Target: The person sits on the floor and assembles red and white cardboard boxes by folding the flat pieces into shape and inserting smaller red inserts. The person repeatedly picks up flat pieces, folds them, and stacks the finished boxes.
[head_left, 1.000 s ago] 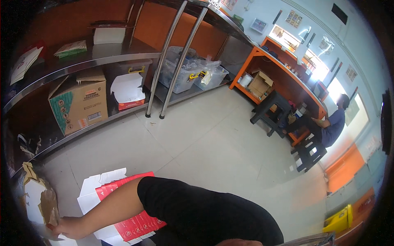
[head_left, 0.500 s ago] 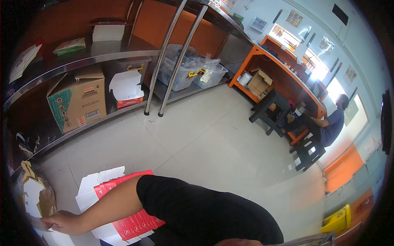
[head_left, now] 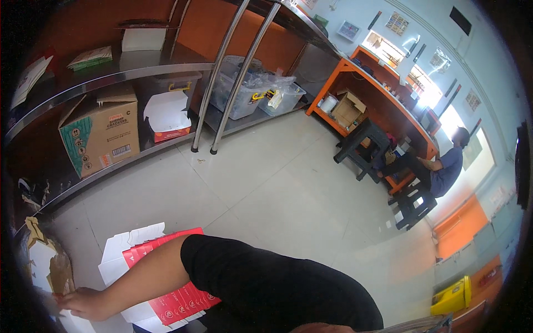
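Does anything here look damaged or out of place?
Yes. The brown carton at the lower left is torn open, its flaps ragged. Flat red-and-white boxes lie in a loose pile on the floor, beside the hand.

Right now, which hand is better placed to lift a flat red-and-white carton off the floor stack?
Probably the left hand: it reaches across, resting at the edge of the flat cartons. The right hand is out of view.

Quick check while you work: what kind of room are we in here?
Probably a stockroom or packing area of a small business. Steel shelving holds a cardboard carton and clear plastic bins, flat red-and-white boxes lie on the tiled floor, and a person sits at an orange counter.
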Demonstrator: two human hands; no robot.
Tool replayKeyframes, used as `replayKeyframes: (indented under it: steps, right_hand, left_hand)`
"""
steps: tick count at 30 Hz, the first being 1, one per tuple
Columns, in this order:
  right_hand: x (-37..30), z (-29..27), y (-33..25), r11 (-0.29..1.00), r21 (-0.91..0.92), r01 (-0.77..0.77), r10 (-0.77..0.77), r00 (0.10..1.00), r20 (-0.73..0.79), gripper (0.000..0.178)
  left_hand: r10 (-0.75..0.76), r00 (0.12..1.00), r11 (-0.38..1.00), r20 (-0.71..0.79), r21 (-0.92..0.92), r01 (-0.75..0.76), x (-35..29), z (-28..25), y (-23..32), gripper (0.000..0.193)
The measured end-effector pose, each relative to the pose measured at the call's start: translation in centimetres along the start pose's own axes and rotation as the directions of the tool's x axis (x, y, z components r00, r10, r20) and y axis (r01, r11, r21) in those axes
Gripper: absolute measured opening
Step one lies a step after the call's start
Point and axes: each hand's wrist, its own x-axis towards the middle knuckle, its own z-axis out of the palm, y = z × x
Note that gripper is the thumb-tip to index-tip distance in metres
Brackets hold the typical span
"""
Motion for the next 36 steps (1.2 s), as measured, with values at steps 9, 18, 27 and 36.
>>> replayKeyframes:
  steps: [9, 18, 27, 36]
  right_hand:
    - [-0.8, 0.8, 0.2, 0.998, -0.055, -0.005, 0.015, 0.985, 0.172, 0.027]
    - [-0.3, 0.8, 1.1, 0.992, 0.11, -0.063, 0.063, 0.998, 0.005, 0.026]
    - [0.7, 0.3, 1.0, 0.896, 0.4, -0.194, 0.178, 0.981, 0.078, 0.032]
    - [-0.3, -0.3, -2.7, 0.92, -0.012, 0.392, -0.392, 0.918, -0.055, 0.053]
  left_hand:
    - [-0.02, 0.999, 0.999, 0.049, -0.024, 0.021, 0.2, 0.5, -0.3, 0.072]
    - [-0.044, 0.995, 0.998, 0.085, -0.043, 0.048, 0.4, 0.6, -0.6, 0.074]
    - [-0.052, 0.992, 0.996, 0.118, -0.07, 0.061, 0.4, 0.6, -0.7, 0.075]
    - [-0.067, 0.984, 0.991, 0.163, -0.101, 0.084, 0.7, 0.3, -0.9, 0.076]
